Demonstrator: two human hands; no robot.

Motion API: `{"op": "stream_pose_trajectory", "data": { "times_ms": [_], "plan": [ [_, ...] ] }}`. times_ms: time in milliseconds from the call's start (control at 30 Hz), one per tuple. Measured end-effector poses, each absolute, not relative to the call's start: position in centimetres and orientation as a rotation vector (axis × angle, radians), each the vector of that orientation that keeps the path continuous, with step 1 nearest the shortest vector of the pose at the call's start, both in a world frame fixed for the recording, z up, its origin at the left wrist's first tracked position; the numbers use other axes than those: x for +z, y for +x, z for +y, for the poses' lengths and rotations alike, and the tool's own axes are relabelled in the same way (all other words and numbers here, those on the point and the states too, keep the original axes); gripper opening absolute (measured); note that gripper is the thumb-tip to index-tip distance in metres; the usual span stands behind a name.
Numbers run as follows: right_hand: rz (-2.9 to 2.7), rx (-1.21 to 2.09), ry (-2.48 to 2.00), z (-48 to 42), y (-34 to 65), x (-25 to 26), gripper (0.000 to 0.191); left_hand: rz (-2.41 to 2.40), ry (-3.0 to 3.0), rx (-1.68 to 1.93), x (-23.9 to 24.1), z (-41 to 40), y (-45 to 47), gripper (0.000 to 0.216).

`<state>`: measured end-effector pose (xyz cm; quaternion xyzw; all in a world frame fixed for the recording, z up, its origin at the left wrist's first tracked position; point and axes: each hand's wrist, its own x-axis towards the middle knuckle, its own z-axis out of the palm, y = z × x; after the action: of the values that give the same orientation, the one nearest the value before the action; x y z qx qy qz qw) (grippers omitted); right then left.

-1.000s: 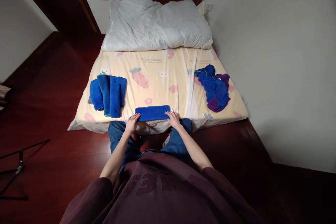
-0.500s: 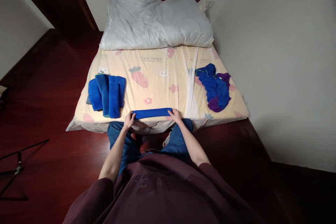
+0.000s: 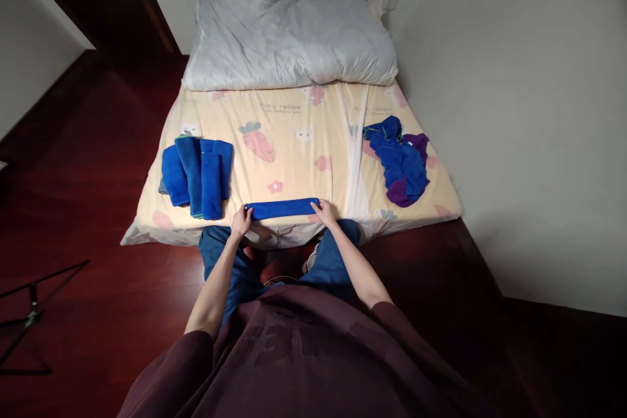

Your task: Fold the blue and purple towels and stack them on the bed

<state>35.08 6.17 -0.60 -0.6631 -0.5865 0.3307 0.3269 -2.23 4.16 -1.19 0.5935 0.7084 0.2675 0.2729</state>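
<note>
A blue towel [image 3: 283, 209], folded into a long narrow strip, lies along the front edge of the bed. My left hand [image 3: 241, 221] pinches its left end and my right hand [image 3: 324, 213] grips its right end, so it stretches level between them. To the left rests a group of folded blue towels [image 3: 211, 186], overlapping one another. On the right side sits a crumpled heap of blue and purple towels [image 3: 402, 166].
The bed [image 3: 289, 137] has a cream sheet with carrot and flower prints. A thick white quilt [image 3: 294, 36] is bunched at its far end. A wall [image 3: 514, 111] stands along the right. Black stand legs [image 3: 34, 313] are on the dark red floor at left.
The view has shifted very slightly. Both hands keep their hold on the strip of towel, which stays in nearly the same place at the bed's edge.
</note>
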Motion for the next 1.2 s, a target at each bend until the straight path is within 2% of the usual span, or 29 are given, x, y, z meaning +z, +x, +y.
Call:
{"op": "stream_pose_trajectory", "data": {
  "times_ms": [267, 467, 600, 700, 867, 1000, 1100, 1200],
  "plan": [
    [-1.590, 0.774, -1.760, 5.9, 34.4, -0.1, 0.039, 1.918, 1.626, 0.721, -0.8, 4.2, -2.0, 0.044],
    [-1.842, 0.381, -1.891, 4.2, 33.4, 0.4, 0.058, 1.875, 1.937, 0.765, 0.7, 2.9, -1.0, 0.056],
    [-2.306, 0.282, -1.676, 2.9, 33.2, 0.6, 0.068, 1.625, 2.292, 0.543, 1.0, 1.6, -0.1, 0.058],
    [-2.457, 0.323, -1.575, 2.1, 33.3, 0.4, 0.063, 1.664, 2.302, 0.461, 0.6, 1.0, 0.3, 0.061],
    [-2.315, 0.344, -1.670, 1.5, 34.3, 0.2, 0.055, 1.762, 2.212, 0.444, 0.2, 1.1, -0.6, 0.064],
    [-2.198, 0.385, -1.708, 2.9, 35.1, 1.0, 0.048, 1.860, 2.011, 0.681, 0.6, -0.3, -1.1, 0.064],
    [-2.167, 0.421, -1.702, 5.2, 35.0, 2.0, 0.043, 1.858, 1.374, 0.920, 0.5, -2.5, 0.3, 0.055],
    [-2.290, 0.548, -1.743, 7.6, 34.5, 2.8, 0.039, 1.658, 0.919, 0.900, 0.1, -3.6, 3.0, 0.042]
  ]
}}
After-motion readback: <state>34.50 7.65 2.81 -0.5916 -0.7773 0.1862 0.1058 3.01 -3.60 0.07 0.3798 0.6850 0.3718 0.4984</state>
